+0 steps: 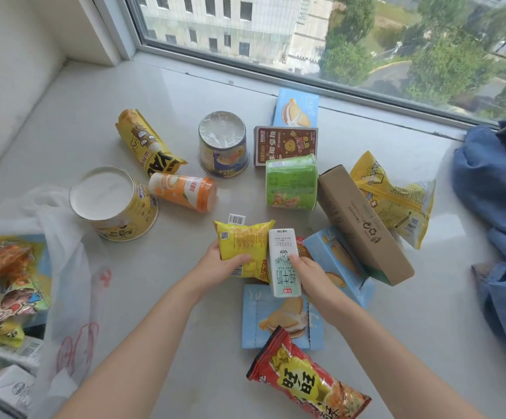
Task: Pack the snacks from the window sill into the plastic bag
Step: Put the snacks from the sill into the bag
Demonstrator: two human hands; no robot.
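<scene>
Left grip [215, 264] holds 1 yellow packet [242, 243], right grip [309, 273] 1 milk carton [283, 261]; 2 tubs [114, 202] stand behind.

On the sill [185, 95] there were two tubs, one [114, 204] at the left and one [224, 143] in the upper middle. Four boxes were light blue or brown; the kraft box [363, 225] lay at the right. I counted three yellow packets; one packet [242, 249] was in the left hand [218, 264]. One milk carton [285, 263] was in the right hand [309, 273]. One red packet [309, 385] lay at the bottom, one orange bottle [183, 192] and one green pack [291, 182] in the middle.
</scene>
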